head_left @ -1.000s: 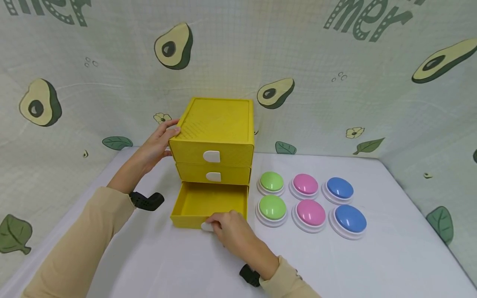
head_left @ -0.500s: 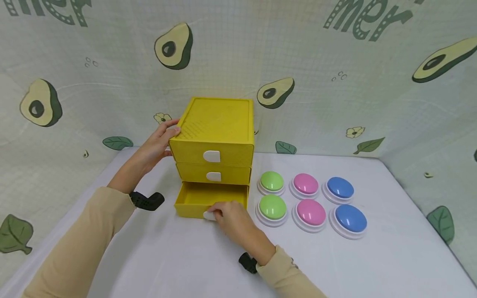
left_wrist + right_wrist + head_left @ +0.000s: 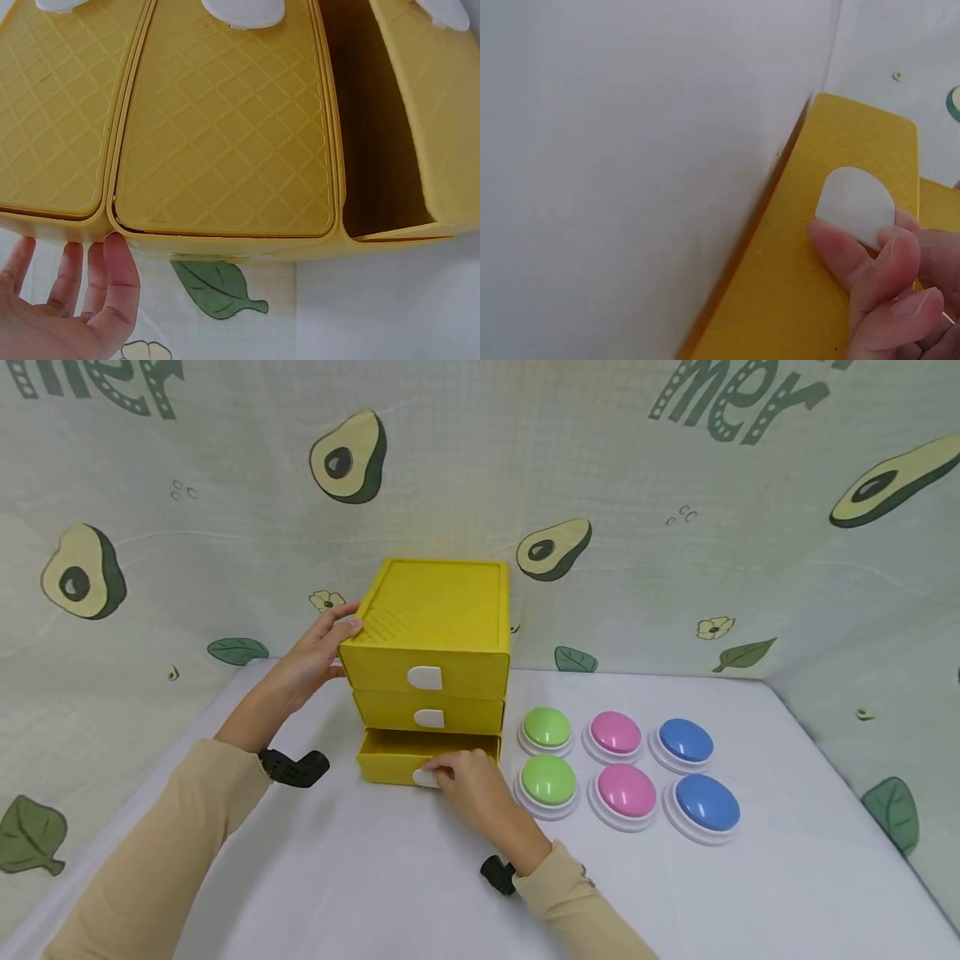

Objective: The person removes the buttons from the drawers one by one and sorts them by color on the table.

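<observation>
A yellow drawer cabinet (image 3: 431,610) stands on the table, its two upper drawers pushed in. The bottom drawer (image 3: 386,768) juts partly out, and the part of its inside that shows holds nothing. My right hand (image 3: 476,789) pinches that drawer's white handle (image 3: 855,202) between thumb and fingers, as the right wrist view shows close up. Against the cabinet's left side rests my left hand (image 3: 311,647), fingers fairly straight and fingertips at the edge. In the left wrist view, its fingers (image 3: 120,277) touch the side wall beside the upper drawers.
Right of the cabinet stand round push buttons on white bases in two rows: green (image 3: 549,779), pink (image 3: 626,791) and blue (image 3: 707,802). The nearest green one is close to my right hand. Behind hangs a cloth (image 3: 450,460) printed with avocados.
My right hand has moved away from me, and the bottom drawer has slid further into the cabinet with it. My left hand has stayed on the cabinet's side.
</observation>
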The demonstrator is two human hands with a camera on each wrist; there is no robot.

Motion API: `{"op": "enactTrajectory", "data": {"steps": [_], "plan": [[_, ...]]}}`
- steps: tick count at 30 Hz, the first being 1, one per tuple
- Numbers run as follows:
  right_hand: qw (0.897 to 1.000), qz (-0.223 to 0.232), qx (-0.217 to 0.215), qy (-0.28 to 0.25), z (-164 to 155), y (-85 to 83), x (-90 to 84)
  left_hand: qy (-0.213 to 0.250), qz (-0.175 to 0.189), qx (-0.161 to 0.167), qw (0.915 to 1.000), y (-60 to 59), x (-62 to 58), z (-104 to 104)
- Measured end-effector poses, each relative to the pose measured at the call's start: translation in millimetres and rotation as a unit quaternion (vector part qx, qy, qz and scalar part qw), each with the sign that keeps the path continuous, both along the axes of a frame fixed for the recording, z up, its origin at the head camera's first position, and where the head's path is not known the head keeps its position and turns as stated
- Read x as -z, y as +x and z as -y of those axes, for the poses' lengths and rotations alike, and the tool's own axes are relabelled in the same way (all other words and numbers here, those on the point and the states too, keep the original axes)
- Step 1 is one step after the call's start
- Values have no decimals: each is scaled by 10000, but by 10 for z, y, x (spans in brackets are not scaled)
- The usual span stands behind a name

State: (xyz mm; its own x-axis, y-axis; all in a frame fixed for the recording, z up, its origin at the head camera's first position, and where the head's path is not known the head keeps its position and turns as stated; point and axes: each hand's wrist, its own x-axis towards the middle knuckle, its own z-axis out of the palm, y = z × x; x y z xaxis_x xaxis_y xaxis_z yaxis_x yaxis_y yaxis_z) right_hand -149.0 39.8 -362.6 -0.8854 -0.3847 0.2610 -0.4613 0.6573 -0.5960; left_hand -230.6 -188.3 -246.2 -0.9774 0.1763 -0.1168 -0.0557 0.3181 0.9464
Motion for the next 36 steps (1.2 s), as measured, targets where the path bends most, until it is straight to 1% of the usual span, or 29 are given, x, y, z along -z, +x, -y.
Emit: {"op": "enactTrajectory", "data": {"steps": [5, 10, 17, 24, 36], "plan": [[9996, -244, 127, -117, 1, -96, 33, -4, -33, -30, 10000, -7, 20, -1], [9986, -392, 264, -237, 26, -144, 72, 1, -56, -49, 10000, -2, 19, 4], [9979, -421, 439, -200, 42, -180, 97, 55, -45, -16, 10000, 8, 23, 7], [9985, -352, 413, -72, 32, -201, 84, 66, -91, -39, 9999, 14, 32, -16], [9992, -300, 36, 259, 11, -191, 44, 101, -117, -60, 9999, -3, 34, -6]]}}
